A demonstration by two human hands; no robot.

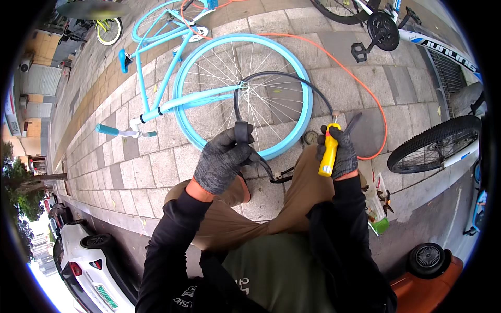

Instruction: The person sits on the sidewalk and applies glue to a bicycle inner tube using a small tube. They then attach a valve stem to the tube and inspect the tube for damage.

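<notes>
My left hand [222,156], in a grey knit glove, is closed on a flattened stretch of black inner tube [241,131]. The tube loops up over the wheel's spokes and comes down near my right hand. My right hand [342,153], gloved too, is wrapped around a yellow-handled tool [329,151] with a red band, a short metal shaft and a small round tan tip pointing away from me. A black rubber strip [354,122] sticks up beside those fingers; whether they grip it I cannot tell. Beyond my hands lies a light-blue wheel [180,107], attached to a light-blue bicycle frame [167,78].
An orange hose [373,96] curves across the paving on the right. A small round metallic object [310,137] lies near my right knee. Further right are a white bicycle [443,49] and a black tyre [417,146]. A litter-like packet [379,203] lies by my right forearm.
</notes>
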